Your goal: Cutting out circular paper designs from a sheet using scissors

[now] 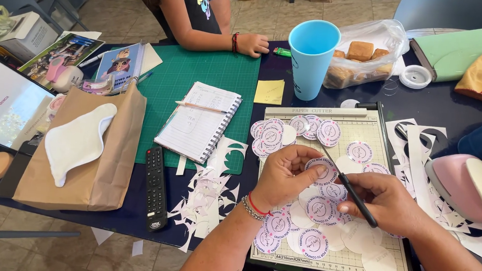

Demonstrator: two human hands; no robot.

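1. Fingers (312, 169) of left hand (285, 180) pinch a round sticker (322, 169): white disc, pink ring, held over the paper cutter (364, 123).
2. Right hand (387, 203) grips a black tool (357, 199), its tip touching the sticker.
3. Loose stickers (296, 234) lie beneath both hands.

Bare forearms — left wrist (254, 206) wears a red cord and silver chain bracelet — tattoo near the elbow.

Round pink-and-white labels (309, 212) litter the paper cutter (364, 126).
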